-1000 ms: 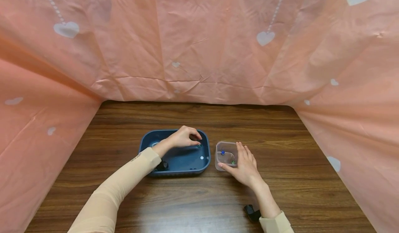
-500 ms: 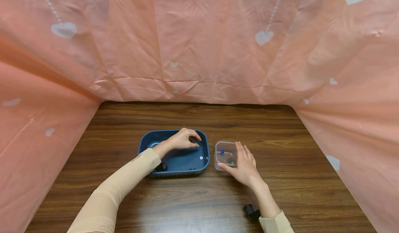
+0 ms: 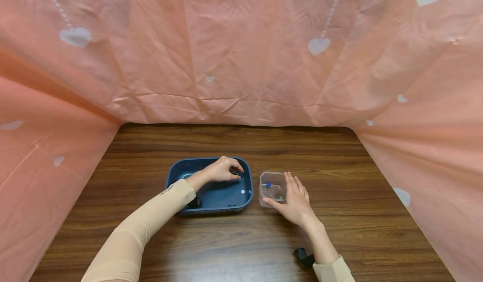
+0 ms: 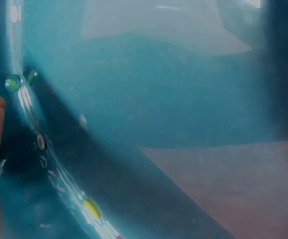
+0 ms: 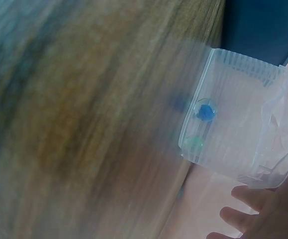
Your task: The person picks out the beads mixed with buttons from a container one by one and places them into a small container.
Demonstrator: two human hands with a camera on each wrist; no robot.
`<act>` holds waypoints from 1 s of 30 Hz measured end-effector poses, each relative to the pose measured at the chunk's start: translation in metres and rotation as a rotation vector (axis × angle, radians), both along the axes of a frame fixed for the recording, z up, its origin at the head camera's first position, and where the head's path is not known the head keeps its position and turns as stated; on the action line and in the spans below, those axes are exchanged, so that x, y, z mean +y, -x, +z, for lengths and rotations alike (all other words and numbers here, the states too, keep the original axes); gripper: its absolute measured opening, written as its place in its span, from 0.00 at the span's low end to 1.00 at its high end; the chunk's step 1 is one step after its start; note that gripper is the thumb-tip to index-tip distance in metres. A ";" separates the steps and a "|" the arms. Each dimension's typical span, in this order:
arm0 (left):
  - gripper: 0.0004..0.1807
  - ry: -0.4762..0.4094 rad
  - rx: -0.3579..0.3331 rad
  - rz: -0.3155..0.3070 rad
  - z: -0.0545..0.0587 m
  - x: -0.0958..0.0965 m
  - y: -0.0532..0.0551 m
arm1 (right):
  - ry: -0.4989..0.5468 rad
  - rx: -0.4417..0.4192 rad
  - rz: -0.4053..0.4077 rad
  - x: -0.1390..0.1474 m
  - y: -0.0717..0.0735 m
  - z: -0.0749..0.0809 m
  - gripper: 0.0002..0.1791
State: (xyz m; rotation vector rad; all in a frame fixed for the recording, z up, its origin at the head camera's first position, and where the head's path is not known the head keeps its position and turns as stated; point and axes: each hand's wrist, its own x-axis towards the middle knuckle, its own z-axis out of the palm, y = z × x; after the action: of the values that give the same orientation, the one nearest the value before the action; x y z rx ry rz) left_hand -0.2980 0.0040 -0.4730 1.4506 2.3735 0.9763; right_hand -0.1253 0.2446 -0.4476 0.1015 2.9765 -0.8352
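My left hand (image 3: 222,169) reaches over the dark blue basin (image 3: 226,198), its thumb and fingers bent with a gap between them. In the left wrist view, a clear marble with a green swirl (image 4: 13,83) lies close to the fingertips at the basin's wall; whether they touch it cannot be told. My right hand (image 3: 298,200) holds a small clear plastic container (image 3: 272,176), with the thumb on one side and the fingers on the other. Inside the container are a blue marble (image 5: 205,110) and a green marble (image 5: 194,144).
Several more small pieces lie in the basin, including a white one (image 3: 243,192) and a yellow one (image 4: 91,208). The basin and container stand side by side on a wooden table (image 3: 241,143). Pink curtains (image 3: 256,64) with hearts enclose the back and sides.
The left hand has shifted slightly down in the head view, and the marble seen by its thumb earlier is now hidden there. The right hand stays on the container.
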 end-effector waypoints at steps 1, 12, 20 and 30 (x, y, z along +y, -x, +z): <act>0.11 0.004 -0.001 -0.001 0.000 0.000 0.000 | 0.000 0.001 0.000 0.000 0.000 0.000 0.62; 0.11 0.043 -0.016 -0.003 0.000 0.006 -0.002 | -0.001 0.013 -0.001 0.000 0.000 -0.002 0.62; 0.11 0.065 0.002 0.004 -0.004 0.007 -0.001 | 0.002 0.017 -0.002 -0.001 -0.001 -0.001 0.62; 0.11 0.076 0.000 -0.006 -0.007 0.008 0.000 | 0.011 0.014 -0.002 0.000 -0.001 -0.001 0.62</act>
State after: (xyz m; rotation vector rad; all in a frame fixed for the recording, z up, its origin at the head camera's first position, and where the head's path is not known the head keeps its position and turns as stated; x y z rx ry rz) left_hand -0.2981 0.0118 -0.4797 1.4296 2.3776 0.8739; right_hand -0.1245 0.2450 -0.4491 0.0989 2.9848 -0.8552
